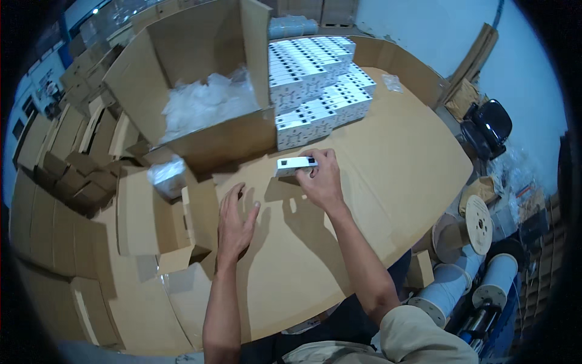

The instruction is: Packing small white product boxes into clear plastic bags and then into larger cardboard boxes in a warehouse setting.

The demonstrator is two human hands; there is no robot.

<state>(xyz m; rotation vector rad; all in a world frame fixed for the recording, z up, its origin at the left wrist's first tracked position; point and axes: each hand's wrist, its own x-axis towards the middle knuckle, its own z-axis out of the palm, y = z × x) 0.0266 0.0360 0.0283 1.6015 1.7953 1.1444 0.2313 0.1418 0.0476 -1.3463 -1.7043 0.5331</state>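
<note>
In my right hand (323, 182) is a small white box (295, 165) with black marks on its top, gripped at its right end above the cardboard-covered table (388, 200). My left hand (235, 221) holds nothing; its fingers and thumb are apart. It is beside an open small carton (173, 227), just to the carton's right. Stacks of similar white boxes (303, 85) stand in tight rows beyond my right hand. To their left, a large open carton (218, 145) contains clear plastic bags (209, 100).
A plastic-wrapped bundle (168, 177) rests by the small carton. Many empty cartons (66, 145) crowd the left side. On the right are a black chair (488, 127) and cable spools (476, 224). A small plastic bag (392, 82) lies at the table's far side.
</note>
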